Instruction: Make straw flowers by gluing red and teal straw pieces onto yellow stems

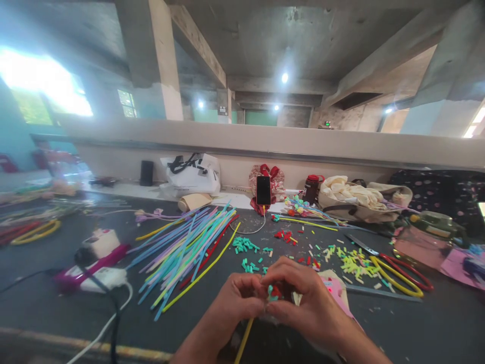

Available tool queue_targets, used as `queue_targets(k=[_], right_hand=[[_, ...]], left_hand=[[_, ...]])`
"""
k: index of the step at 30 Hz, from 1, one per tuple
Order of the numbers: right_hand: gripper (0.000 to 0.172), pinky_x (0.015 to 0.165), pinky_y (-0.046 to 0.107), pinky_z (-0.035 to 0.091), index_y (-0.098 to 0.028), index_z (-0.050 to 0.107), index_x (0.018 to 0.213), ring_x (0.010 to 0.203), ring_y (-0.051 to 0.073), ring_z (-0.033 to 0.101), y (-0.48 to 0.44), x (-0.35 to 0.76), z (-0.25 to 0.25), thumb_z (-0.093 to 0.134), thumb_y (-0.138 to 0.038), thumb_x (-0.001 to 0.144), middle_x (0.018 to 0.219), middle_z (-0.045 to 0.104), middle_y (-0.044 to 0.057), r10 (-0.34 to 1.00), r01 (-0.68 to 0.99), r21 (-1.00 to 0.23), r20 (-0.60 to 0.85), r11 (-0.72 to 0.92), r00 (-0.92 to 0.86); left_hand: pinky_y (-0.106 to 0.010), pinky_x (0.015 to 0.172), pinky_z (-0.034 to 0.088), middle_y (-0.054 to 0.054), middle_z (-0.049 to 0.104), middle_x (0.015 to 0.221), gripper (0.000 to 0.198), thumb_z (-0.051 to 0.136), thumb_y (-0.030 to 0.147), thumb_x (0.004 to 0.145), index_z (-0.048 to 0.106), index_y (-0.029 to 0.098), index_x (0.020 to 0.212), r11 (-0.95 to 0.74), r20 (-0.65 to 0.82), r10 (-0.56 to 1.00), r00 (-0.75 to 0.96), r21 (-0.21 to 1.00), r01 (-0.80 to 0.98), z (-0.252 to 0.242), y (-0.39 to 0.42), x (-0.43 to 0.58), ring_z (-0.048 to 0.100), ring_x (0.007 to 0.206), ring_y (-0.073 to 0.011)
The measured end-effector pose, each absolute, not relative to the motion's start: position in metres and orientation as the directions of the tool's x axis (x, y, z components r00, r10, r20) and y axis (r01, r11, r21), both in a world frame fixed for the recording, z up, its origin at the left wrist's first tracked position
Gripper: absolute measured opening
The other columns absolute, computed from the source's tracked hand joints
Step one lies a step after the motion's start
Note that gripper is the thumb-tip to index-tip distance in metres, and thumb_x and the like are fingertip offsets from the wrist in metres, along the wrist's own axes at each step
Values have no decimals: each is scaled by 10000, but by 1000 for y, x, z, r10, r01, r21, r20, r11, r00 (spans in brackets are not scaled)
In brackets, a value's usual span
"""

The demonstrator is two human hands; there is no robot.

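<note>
My left hand (241,299) and my right hand (299,293) meet low in the middle of the head view, fingers closed together. Between the fingertips is a small pipe-cleaner flower (273,293) in teal and red, mostly covered by the fingers. A yellow pipe-cleaner stem (245,339) runs down below the hands; whether it joins the flower is hidden. Just beyond the hands lie short teal pieces (245,245) and red pieces (285,236). Under my right wrist a pink item (338,290) partly shows.
Long pastel pipe cleaners (197,242) fan out at left, near a power strip (94,265) with cables. Right of my hands are yellow clippings (356,265) and scissors (390,263) with red and yellow handles. A phone (263,191) stands behind; a clear jug (424,240) is far right.
</note>
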State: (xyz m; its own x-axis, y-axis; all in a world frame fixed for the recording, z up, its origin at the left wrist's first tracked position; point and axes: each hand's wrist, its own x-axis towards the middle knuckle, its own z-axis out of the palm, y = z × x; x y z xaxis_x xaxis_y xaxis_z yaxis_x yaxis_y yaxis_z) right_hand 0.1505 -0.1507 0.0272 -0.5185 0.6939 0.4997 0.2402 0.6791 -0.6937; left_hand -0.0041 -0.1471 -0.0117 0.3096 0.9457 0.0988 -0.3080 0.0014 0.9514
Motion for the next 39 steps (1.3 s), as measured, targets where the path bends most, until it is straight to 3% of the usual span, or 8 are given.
queue_targets(k=[7,12,19,24,27,29,34,39], right_hand=[[224,562,203,394,-210,602,850,637,85,486,-151,150,28,629,-97,659,779,560,-24,707,277,-694,464,664,-534],[535,513,200,390,-281,475,1114,666,101,499,-151,160,34,687,-250,624,944,525,0,789,333,-737,433,588,-435],[168,466,209,381,-213,589,896,526,99,488,-150,167,36,533,-295,761,692,569,-5,892,422,-786,409,452,-193],[146,560,204,396,-208,625,808,602,106,552,-135,154,45,481,-228,796,692,622,-11,814,640,-514,459,571,-356],[169,608,195,385,-209,634,798,696,116,584,-114,146,49,465,-198,791,755,659,-7,801,782,-237,353,577,-484],[171,597,206,370,-215,649,765,701,134,595,-100,143,49,480,-192,765,752,674,2,813,817,-134,277,561,-512],[155,516,226,316,-193,671,678,683,186,603,-69,141,42,524,-230,711,705,683,56,836,849,2,175,528,-520],[180,512,210,327,-196,688,723,662,162,608,-45,136,33,509,-197,714,701,689,36,823,825,23,65,565,-565]], left_hand=[[-194,470,256,49,490,467,153,710,161,461,561,127,450,34,77,945,317,943,-330,-11,-146,-4,361,463,-62],[-162,405,221,59,499,442,205,722,254,518,552,140,522,131,-46,977,207,898,-419,-12,-145,-9,344,389,-31],[-80,307,197,33,586,521,231,728,227,545,525,140,614,211,-145,976,162,820,-532,-6,-132,-41,318,317,20],[-57,269,227,50,579,521,222,724,213,554,530,144,634,254,-212,967,141,798,-547,-6,-131,-55,366,300,21],[-50,280,261,44,585,526,189,707,211,586,558,138,675,296,-228,955,189,769,-566,-10,-134,-54,404,308,18],[-52,290,278,39,588,529,171,695,212,605,575,132,698,311,-225,950,218,754,-578,-12,-135,-53,430,318,13],[-56,283,270,36,585,516,132,672,213,637,581,123,672,316,-203,946,253,756,-574,-15,-136,-51,446,312,8],[-53,267,241,37,586,515,125,661,215,646,580,127,680,317,-234,948,217,771,-552,-12,-137,-50,447,305,7]])
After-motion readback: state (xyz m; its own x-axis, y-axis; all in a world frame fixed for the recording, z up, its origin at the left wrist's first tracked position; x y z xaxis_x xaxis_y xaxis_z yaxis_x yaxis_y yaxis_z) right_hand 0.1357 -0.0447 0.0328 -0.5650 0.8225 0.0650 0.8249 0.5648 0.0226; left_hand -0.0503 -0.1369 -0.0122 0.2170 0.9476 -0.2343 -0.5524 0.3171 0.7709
